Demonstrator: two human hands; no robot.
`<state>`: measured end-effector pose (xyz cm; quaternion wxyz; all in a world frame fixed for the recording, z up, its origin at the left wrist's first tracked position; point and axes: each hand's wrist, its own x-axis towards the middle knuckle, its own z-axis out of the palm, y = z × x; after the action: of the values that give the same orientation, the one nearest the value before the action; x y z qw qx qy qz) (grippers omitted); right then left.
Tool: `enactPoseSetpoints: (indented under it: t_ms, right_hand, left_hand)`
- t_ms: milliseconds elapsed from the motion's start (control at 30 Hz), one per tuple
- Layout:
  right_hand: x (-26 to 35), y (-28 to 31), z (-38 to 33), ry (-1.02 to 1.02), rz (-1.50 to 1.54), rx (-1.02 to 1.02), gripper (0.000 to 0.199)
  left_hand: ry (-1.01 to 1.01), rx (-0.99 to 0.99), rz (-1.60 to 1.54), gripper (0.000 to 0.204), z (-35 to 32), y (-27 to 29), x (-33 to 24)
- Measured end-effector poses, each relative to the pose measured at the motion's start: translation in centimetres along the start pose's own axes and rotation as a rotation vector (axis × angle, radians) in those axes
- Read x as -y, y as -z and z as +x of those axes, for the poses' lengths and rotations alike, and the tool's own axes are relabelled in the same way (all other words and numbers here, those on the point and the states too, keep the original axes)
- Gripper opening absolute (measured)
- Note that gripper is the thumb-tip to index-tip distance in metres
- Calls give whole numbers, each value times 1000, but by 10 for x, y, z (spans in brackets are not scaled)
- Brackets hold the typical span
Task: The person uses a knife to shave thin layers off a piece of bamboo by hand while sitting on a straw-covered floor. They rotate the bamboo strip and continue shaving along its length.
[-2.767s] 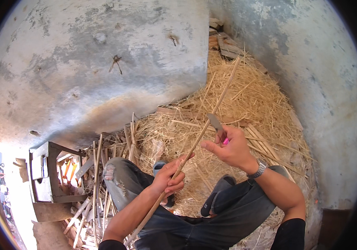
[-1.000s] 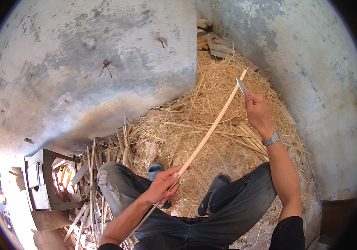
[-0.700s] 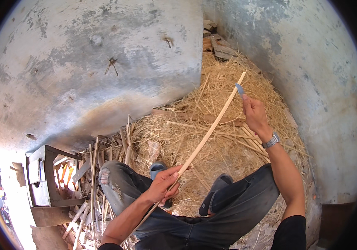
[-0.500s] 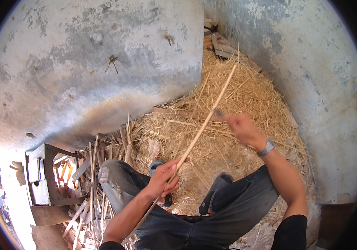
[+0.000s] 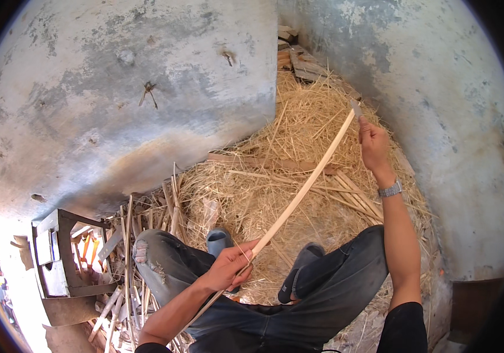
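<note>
Long pale strip (image 5: 306, 185) slants over the straw heap (image 5: 307, 126), lower part in left hand (image 5: 228, 267), far end up beside right hand (image 5: 374, 144). Left grip closed round strip, about same spot as half a second ago. Right grip closed on small knife (image 5: 356, 108), only blade showing, rest hidden in fist. Main change: half a second ago blade partway along strip and blurred; now at strip's far tip, can't tell if touching. Broad pale face of strip now shows, narrower look before. Right arm straighter, wristwatch (image 5: 390, 189) higher in view; dark trousers (image 5: 263, 326) about unchanged
</note>
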<state>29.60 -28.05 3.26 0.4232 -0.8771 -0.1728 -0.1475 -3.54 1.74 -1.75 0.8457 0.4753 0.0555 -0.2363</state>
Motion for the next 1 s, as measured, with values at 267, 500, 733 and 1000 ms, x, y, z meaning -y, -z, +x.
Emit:
enactPoseSetpoints:
  t_ms: [267, 500, 733, 1000]
  right_hand:
    - [44, -26, -44, 36, 14, 337, 61]
    - [41, -26, -28, 21, 53, 205, 58]
    - [105, -64, -112, 156, 79, 628, 43]
    - [80, -54, -73, -68, 387, 464, 50]
  left_hand:
    - [-23, -109, -32, 48, 0, 3, -10]
    - [-52, -80, 67, 47, 3, 3, -10]
    - [-125, -173, -60, 48, 6, 9, -15]
    - [-133, -187, 109, 50, 3, 7, -14]
